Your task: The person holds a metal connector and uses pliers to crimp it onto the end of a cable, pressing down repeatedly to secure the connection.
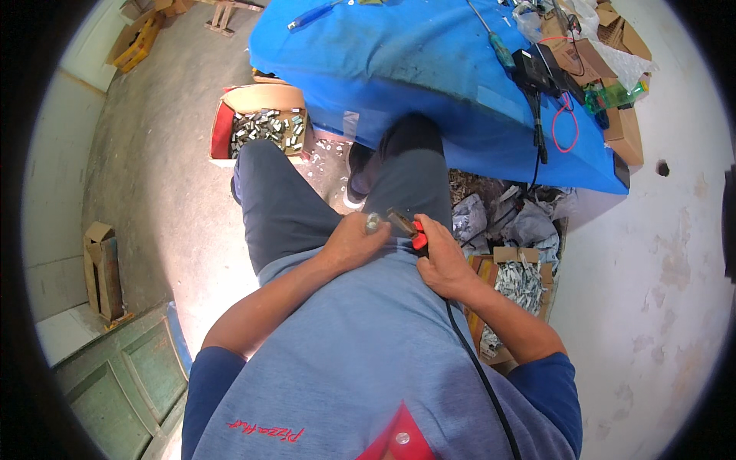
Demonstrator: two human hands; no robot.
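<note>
My left hand (pixel 354 244) is in front of my lap, its fingers closed around a small shiny metal piece (pixel 372 223). Close beside it, my right hand (pixel 446 262) grips a red-and-black hand tool (pixel 419 236) with a metal front end (pixel 399 221). That metal end points toward the small piece, with what looks like a narrow gap between them. A black cord (pixel 481 366) runs from below my right hand down across my shirt. My fingers hide much of both held things, so the tool's exact kind is unclear.
A blue-covered table (pixel 368 54) stands ahead, bearing a screwdriver (pixel 501 50), a black power adapter (pixel 532 71) and a green bottle (pixel 616 95). An open carton (pixel 218 130) of small metal parts sits left of my knee. Metal strips (pixel 521 290) fill a box at right.
</note>
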